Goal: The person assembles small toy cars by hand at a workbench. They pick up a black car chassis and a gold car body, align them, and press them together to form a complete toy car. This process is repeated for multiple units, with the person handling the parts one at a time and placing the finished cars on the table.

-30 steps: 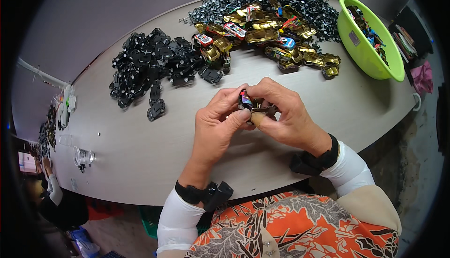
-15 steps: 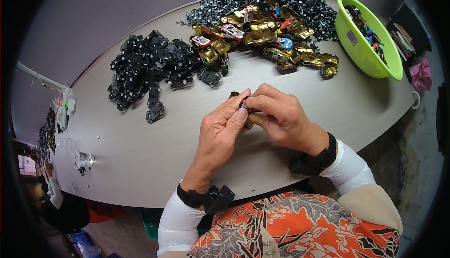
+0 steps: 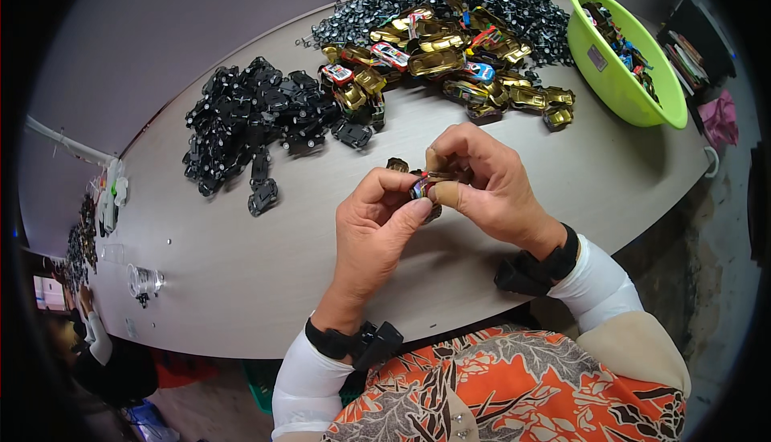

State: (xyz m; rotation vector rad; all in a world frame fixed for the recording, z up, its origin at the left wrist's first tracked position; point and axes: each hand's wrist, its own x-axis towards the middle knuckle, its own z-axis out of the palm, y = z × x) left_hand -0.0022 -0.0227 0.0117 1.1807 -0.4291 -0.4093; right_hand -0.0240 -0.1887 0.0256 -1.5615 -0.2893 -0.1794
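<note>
Over the middle of the table, my left hand (image 3: 371,221) pinches a small toy car (image 3: 419,189) between thumb and fingers; dark and red parts of it show. My right hand (image 3: 494,189), with tan coverings on its thumb and index fingertip, is closed right beside the car. Its fingers pinch something thin that I cannot make out, partly hidden by them. A gold car body (image 3: 397,165) lies just beyond my left fingers. Another gold-brown piece (image 3: 434,213) shows in part below the held car, between my hands.
Black car chassis (image 3: 261,108) are heaped at the far left. Shiny gold and coloured car bodies (image 3: 438,60) lie at the far middle, before a pile of small dark parts (image 3: 514,8). A green basin (image 3: 622,80) stands at right. Clear cups (image 3: 144,281) and another person's arm (image 3: 98,337) are at left.
My right hand has shifted slightly up, and its fingers have drawn back from the car. My left fingers have curled more, uncovering the car and the gold body behind it.
</note>
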